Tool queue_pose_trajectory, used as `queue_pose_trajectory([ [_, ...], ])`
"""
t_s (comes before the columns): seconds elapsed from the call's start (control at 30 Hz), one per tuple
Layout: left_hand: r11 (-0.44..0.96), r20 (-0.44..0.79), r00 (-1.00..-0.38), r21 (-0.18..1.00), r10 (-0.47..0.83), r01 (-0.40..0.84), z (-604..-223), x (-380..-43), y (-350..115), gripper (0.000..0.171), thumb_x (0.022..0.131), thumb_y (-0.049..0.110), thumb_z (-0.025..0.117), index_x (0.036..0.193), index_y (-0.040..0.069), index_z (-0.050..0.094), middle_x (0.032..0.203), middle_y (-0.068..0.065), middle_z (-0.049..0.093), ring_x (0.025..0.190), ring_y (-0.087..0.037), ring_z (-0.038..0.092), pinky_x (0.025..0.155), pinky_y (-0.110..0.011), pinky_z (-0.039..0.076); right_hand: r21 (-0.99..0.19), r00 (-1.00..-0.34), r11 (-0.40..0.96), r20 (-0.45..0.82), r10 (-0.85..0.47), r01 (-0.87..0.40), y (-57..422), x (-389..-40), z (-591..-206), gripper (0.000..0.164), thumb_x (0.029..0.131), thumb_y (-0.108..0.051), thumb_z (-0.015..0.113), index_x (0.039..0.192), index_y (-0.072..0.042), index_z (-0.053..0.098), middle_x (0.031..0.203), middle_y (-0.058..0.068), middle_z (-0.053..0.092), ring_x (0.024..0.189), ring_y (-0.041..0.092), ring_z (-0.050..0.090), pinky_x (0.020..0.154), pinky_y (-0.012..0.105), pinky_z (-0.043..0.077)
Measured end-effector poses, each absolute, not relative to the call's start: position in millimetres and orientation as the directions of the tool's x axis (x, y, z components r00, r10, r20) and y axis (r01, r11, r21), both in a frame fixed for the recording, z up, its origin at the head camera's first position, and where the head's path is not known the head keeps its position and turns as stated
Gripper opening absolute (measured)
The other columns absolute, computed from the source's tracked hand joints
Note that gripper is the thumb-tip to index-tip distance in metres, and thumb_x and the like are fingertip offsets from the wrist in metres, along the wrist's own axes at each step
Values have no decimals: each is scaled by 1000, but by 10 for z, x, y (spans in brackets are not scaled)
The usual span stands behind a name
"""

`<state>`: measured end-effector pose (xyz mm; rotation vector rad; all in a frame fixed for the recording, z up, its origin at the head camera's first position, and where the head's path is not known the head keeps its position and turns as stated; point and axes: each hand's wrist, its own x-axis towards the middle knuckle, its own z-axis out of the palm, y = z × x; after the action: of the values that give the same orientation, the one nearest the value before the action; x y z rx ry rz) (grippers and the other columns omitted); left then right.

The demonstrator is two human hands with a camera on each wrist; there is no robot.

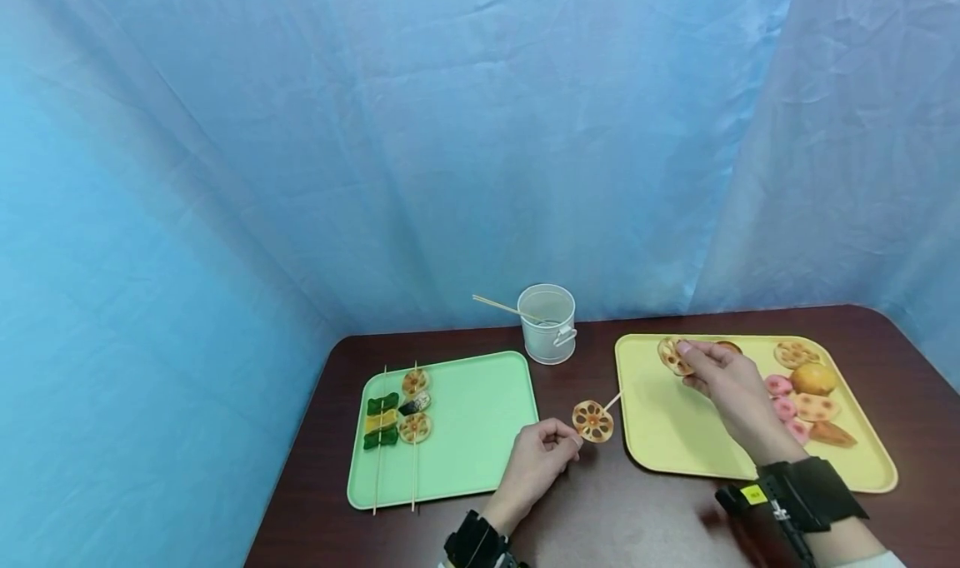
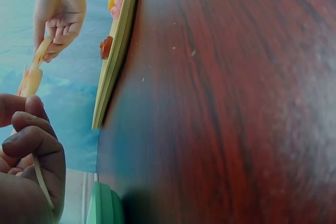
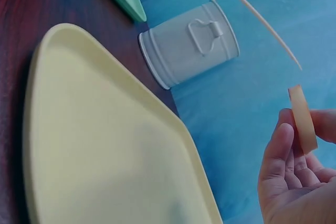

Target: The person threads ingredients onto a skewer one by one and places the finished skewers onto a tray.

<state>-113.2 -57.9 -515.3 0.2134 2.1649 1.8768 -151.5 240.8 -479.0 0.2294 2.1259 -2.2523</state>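
Right grip (image 1: pixel 737 389) pinches 1 lotus slice (image 1: pixel 672 356) between thumb and fingers.

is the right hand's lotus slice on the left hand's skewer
No, the right hand holds the lotus slice apart from that skewer.

- At lower left, the left hand (image 2: pixel 31 153), fingers curled round a thin pale stick (image 2: pixel 41 183)
- Just above its fingertips, a pale yellow slice (image 2: pixel 31 81) with a reddish edge
- At upper left, the right hand (image 2: pixel 60 11), pinching a second slice (image 2: pixel 41 52)
- Near it, a yellow tray (image 2: pixel 114 74) seen edge-on, red-brown piece (image 2: pixel 106 47) and pink pieces (image 2: pixel 119 1) showing past the rim
- At the bottom, a green tray (image 2: pixel 104 205), partly visible
- Across the right, a dark reddish wood-grained surface (image 2: pixel 226 98)
- Behind, blue cloth (image 2: pixel 73 111)
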Motion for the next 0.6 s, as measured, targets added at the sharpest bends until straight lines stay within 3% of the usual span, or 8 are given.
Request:
queue_pose_trajectory([
  [0.13,155,-96,-950,987,298,-51,-5159,-1133,-589,19,95,14,69,91,-4,72,70,-4,67,53,-7,48,50,-19,38,-985,-989,-131,-124,77,113,2410,-1514,-4754,40,102,-34,67,127,-3,61,103,-7,67,92,7,65,80,22,56],
  [0.6,169,-89,-952,985,294,-40,-5177,-1137,-587,19,95,14,69,90,-4,72,69,-3,66,53,-6,49,50,-18,38,-983,-994,-163,-90,62,79,2333,-1534,-4719,34,102,-31,67,124,-5,64,103,-5,67,92,8,65,78,22,56],
])
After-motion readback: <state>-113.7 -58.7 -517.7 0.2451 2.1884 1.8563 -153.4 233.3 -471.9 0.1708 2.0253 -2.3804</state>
